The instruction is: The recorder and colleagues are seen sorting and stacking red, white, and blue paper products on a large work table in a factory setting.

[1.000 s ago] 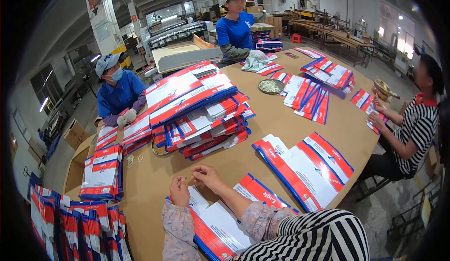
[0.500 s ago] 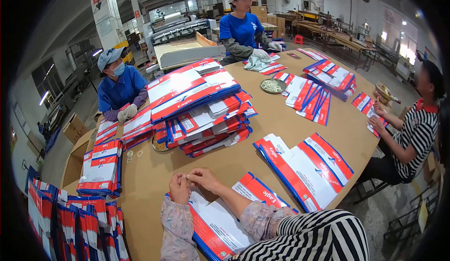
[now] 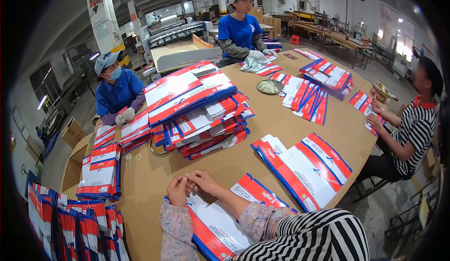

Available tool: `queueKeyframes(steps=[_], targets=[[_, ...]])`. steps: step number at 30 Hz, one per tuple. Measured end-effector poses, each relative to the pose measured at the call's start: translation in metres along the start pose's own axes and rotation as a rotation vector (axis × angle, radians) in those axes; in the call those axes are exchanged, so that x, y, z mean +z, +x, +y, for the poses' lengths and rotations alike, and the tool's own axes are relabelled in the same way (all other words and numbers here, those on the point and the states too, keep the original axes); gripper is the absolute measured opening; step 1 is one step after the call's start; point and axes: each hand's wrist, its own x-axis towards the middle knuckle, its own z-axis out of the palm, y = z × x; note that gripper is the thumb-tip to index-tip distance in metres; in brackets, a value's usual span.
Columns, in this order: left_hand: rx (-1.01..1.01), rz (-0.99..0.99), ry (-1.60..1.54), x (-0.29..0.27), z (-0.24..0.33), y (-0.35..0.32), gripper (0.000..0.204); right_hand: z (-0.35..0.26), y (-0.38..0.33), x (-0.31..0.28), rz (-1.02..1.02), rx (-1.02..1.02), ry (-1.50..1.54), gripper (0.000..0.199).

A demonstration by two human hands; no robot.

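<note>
My left hand (image 3: 177, 190) and my right hand (image 3: 202, 181) meet fingertip to fingertip just above the brown table (image 3: 276, 120), pinching something too small to make out. Both forearms rest over a flat red, white and blue paper bag (image 3: 220, 223) lying at the table's near edge. A fanned pile of the same flat bags (image 3: 302, 167) lies to my right. A tall, messy stack of bags (image 3: 197, 106) rises straight ahead of my hands.
Two people in blue shirts and caps work at the far left (image 3: 117, 92) and far end (image 3: 241, 29) of the table; a person in a striped shirt (image 3: 412, 120) sits at the right. A bundled stack (image 3: 99, 169), a small dish (image 3: 269, 86) and more bags (image 3: 309, 92) lie around.
My hands stay together at the same spot, fingers shifting slightly. The person at the far end has moved their hands over the pale cloth.
</note>
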Motion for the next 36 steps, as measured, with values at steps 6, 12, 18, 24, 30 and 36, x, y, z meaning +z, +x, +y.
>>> queueKeyframes(steps=[6,12,18,24,30,36], targets=[[-0.027,-0.093,-0.133,0.006,0.006,-0.003,0.01,0.003,0.003,-0.002,0.051,0.007,0.007,0.034],[-0.022,-0.116,-0.107,0.002,0.004,-0.003,0.011,0.0,0.001,0.002,0.048,0.031,0.042,0.035],[-0.031,-0.096,0.028,0.001,0.001,-0.002,0.007,0.002,0.001,0.0,0.018,0.04,-0.008,0.035],[-0.036,-0.101,0.063,0.001,-0.008,0.001,0.007,0.005,0.003,0.0,-0.014,0.045,0.008,0.033],[-0.021,-0.062,0.084,0.0,-0.007,0.0,0.003,0.015,0.004,0.0,-0.035,-0.015,0.038,0.025],[-0.028,-0.038,0.038,-0.001,-0.004,0.0,0.001,0.018,0.007,0.001,-0.049,-0.012,0.048,0.023]])
